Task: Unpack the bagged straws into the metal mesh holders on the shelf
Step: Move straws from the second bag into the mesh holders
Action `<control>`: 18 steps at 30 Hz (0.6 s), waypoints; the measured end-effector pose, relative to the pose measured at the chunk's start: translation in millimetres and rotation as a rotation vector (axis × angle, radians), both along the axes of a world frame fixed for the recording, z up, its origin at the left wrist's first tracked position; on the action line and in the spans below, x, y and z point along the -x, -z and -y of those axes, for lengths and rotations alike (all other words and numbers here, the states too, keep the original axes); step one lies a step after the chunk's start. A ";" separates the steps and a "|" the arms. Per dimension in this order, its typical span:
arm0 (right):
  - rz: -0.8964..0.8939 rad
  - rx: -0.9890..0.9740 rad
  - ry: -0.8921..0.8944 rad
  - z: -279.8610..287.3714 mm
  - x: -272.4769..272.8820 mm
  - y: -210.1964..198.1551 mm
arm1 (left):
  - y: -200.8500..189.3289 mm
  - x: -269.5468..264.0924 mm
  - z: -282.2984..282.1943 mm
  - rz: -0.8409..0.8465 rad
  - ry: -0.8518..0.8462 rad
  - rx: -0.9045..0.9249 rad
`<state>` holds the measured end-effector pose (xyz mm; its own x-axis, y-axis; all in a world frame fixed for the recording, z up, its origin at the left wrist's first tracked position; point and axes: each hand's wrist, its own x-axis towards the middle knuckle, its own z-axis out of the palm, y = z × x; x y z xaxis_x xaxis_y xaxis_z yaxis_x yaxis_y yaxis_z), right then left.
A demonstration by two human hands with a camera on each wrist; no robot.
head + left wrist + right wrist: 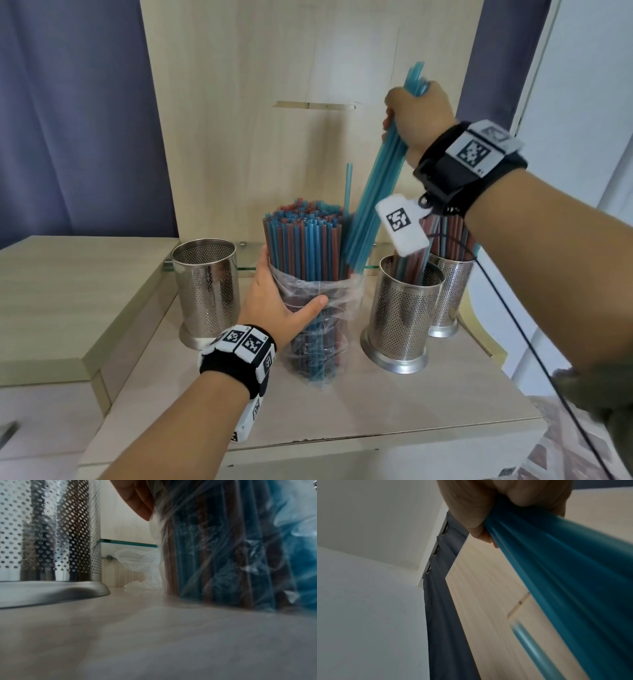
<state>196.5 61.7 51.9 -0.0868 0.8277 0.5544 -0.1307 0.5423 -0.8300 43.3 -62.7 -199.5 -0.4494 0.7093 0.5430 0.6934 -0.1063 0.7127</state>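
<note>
From the head view, our left hand point(274, 301) wraps around the bag of straws point(315, 298), thumb across the front of the clear plastic, holding the bundle upright on the shelf point(376, 404). Our right hand point(419, 120) is raised above and to the right of the bag, clenched around a bunch of blue straws point(373, 202) whose lower ends reach down to the bag's open top. One single blue straw point(348, 188) stands taller than the others in the bag. An empty mesh holder point(205, 287) stands just left of our left hand. Two more mesh holders sit to the right of the bag: the near holder point(404, 315) and the far holder point(448, 294) just behind it, both with straws in them.

From the left wrist view, our fingers point(137, 500) press against the crinkled plastic of the bag point(223, 554), which rests on the shelf beside the empty holder's perforated wall point(51, 534).

From the right wrist view, our fist point(488, 507) grips the blue bunch point(565, 574), blurred, running down away from it.
</note>
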 end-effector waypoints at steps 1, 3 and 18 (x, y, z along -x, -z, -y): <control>-0.019 0.001 0.005 -3.1 -4.5 -8.0 | 0.5 0.2 -0.4 0.001 0.001 -0.008; -0.054 -0.001 0.007 -6.5 -16.5 -21.9 | 0.8 0.2 -1.1 -0.002 0.001 -0.019; 0.096 0.032 -0.380 -13.8 -70.6 56.6 | 1.9 1.3 -2.0 -0.030 -0.003 -0.016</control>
<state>267.1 75.4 -4.7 -0.4409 0.7431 0.5034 -0.2383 0.4438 -0.8638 42.0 -60.7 -201.4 -0.4347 0.6991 0.5677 0.7149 -0.1154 0.6896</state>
